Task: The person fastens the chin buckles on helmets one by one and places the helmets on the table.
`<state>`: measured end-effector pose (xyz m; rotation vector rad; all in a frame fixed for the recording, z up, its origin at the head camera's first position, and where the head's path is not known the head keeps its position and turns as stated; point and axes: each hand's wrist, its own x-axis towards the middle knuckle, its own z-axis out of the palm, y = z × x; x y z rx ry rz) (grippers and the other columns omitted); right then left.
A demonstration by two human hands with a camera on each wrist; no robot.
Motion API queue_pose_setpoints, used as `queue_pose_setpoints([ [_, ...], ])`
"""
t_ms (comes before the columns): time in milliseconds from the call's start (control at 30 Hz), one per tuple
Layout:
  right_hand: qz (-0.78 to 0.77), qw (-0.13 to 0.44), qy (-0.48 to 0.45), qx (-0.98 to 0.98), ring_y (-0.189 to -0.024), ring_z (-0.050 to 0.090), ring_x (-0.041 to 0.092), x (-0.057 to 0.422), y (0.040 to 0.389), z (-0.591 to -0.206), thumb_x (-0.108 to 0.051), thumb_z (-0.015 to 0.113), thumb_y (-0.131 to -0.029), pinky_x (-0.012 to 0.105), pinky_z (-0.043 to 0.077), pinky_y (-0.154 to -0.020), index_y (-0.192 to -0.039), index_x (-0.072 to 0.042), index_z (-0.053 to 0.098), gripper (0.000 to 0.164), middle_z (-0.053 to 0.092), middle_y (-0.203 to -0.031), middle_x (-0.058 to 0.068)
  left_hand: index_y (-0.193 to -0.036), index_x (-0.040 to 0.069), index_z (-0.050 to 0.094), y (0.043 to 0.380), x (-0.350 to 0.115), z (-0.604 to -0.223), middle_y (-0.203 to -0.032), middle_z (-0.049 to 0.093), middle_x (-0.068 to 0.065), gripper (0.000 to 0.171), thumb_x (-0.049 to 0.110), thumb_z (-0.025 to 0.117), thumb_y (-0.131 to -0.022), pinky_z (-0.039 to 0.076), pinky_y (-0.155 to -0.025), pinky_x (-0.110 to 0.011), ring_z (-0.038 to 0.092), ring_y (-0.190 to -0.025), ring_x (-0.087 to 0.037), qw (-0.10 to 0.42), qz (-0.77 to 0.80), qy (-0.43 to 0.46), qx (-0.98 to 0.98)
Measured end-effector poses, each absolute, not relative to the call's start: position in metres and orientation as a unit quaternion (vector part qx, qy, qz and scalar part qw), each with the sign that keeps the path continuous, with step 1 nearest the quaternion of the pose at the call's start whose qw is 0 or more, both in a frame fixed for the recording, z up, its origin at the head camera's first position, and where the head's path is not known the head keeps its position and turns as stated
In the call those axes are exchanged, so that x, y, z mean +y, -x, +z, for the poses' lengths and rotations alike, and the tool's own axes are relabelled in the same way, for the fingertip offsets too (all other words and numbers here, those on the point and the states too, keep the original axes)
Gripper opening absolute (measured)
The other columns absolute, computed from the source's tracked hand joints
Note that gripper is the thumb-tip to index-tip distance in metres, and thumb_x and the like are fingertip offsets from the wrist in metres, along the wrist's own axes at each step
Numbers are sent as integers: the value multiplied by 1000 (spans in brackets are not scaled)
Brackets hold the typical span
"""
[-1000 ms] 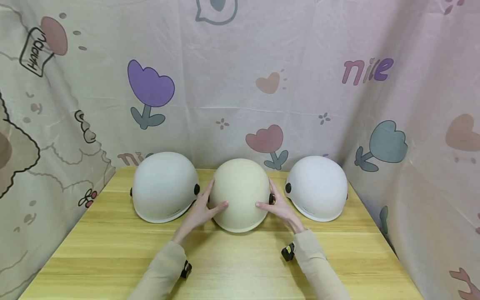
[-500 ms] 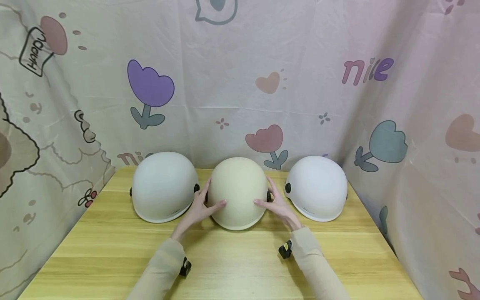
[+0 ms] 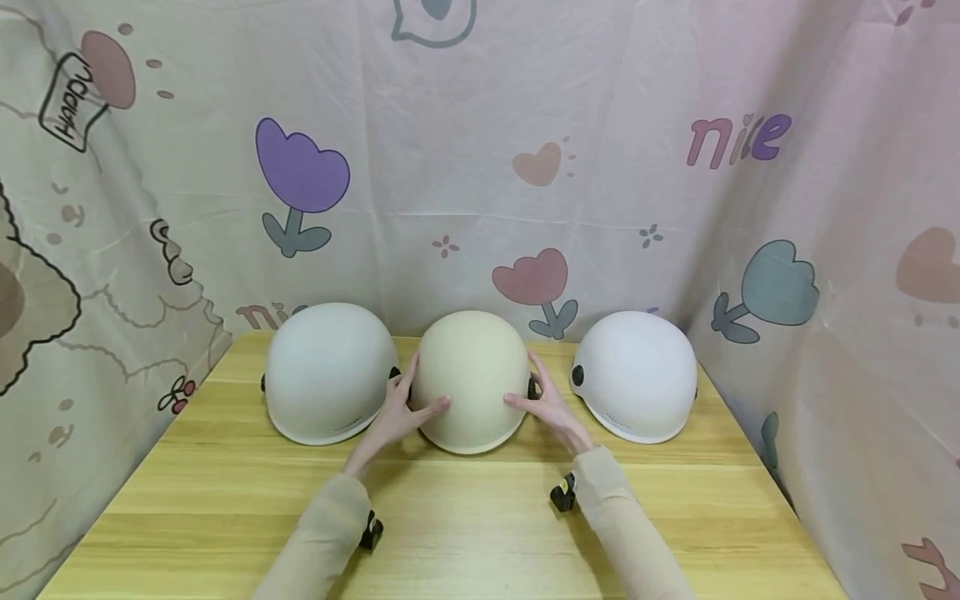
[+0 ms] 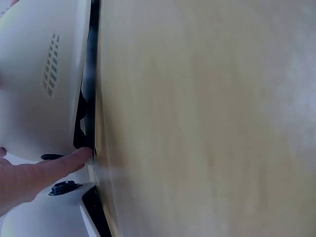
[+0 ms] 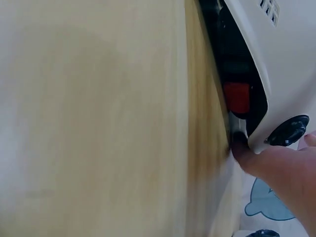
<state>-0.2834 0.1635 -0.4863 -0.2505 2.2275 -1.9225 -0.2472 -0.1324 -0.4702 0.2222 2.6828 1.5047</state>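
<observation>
A cream helmet (image 3: 471, 367) sits at the middle of the wooden table, between my two hands. My left hand (image 3: 396, 414) grips its left side, thumb on the front of the shell. The right hand (image 3: 553, 408) holds the opposite side in the same way. In the left wrist view, a finger (image 4: 59, 168) of that hand reaches the lower rim, below the vent holes (image 4: 51, 64). Seen from the right wrist, fingers curl at the rim beside a black round fitting (image 5: 290, 131), and a red part (image 5: 237, 97) shows inside the shell.
A white helmet (image 3: 328, 367) stands close on the left, and another white helmet (image 3: 634, 375) on the right. Behind the row hangs a printed curtain (image 3: 450, 133). Bare wooden table (image 3: 472, 533) lies in front.
Both hands have shifted the cream helmet slightly left and back toward the curtain, into line with the white helmets, which have stayed in place.
</observation>
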Motion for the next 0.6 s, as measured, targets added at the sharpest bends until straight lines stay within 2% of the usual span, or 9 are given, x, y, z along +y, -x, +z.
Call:
queue_pose_setpoints([
  [200, -657, 105, 100, 740, -154, 14, 46, 161, 287, -485, -12, 74, -89, 61, 12, -125, -163, -18, 3, 103, 15, -167, 25, -163, 30, 0, 248, -133, -472, -157, 11, -34, 104, 48, 72, -90, 32, -111, -74, 30, -141, -58, 22, 481, -61, 874],
  [400, -674, 97, 104, 725, -157, 11, 40, 159, 291, -492, -11, 73, -90, 58, 9, -127, -163, -18, 7, 99, 18, -167, 23, -163, 32, 2, 249, -131, -472, -157, 10, -34, 105, 50, 72, -88, 32, -110, -76, 30, -141, -59, 12, 484, -53, 873],
  [600, -689, 96, 116, 708, -157, 10, 40, 159, 295, -495, -7, 71, -90, 59, 8, -126, -163, -18, 10, 95, 19, -167, 22, -163, 30, 1, 251, -130, -472, -159, 7, -34, 104, 52, 71, -89, 30, -112, -75, 27, -143, -60, 20, 482, -44, 875],
])
